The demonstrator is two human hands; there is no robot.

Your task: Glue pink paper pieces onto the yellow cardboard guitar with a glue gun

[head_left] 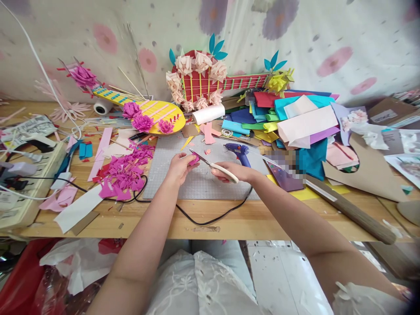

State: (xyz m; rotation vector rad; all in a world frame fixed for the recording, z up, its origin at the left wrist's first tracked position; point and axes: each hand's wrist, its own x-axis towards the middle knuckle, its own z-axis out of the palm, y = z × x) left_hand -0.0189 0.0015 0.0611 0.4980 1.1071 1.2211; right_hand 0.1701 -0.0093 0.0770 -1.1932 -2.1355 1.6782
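My left hand [181,168] pinches a small piece of magenta paper [194,159] above the grey cutting mat [164,183]. In my right hand [231,172] are scissors with cream handles [226,171]; their blades point left and reach the magenta paper. Whether the blades are parted is hard to make out. Behind my right hand a blue hot glue gun [238,151] rests on the mat. Small pink scraps [208,151] lie near the blade tips. A heap of magenta paper scraps [126,170] sits left of the mat.
A yellow paper instrument with magenta flowers [164,116] and a red paper guitar [205,81] stand at the back. Coloured paper sheets [308,118] pile up at right, near a phone [284,173]. A black cable [210,224] loops along the front; a power strip [49,175] is left.
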